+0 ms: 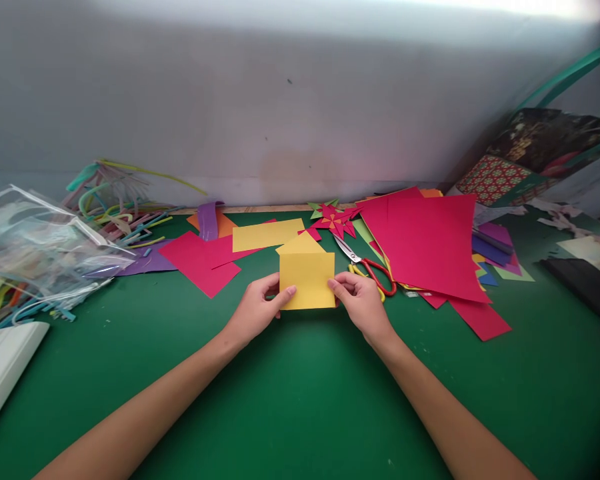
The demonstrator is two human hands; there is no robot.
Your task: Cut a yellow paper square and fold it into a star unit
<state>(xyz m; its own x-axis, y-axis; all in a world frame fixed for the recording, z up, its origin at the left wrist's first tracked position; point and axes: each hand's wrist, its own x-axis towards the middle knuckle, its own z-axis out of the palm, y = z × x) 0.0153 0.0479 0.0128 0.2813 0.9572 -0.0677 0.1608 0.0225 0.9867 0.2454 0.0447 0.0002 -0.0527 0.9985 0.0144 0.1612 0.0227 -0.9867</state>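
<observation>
A yellow paper square (307,280) is held up between both hands, above the green table. My left hand (260,308) pinches its left edge, thumb in front and fingers behind. At the right edge, my right hand (363,303) grips it the same way. Just behind the square, a yellow pointed piece (303,243) shows, and past it lies a yellow strip (265,235). Scissors with red and yellow handles (375,270) rest beyond my right hand, near a red paper star (334,220).
Large red sheets (430,247) lie at the right, red pieces (200,263) at the left. Colored strips and a clear plastic bag (45,233) fill the far left, above a white object (7,367). A patterned bag (500,180) and black object (583,290) stand right.
</observation>
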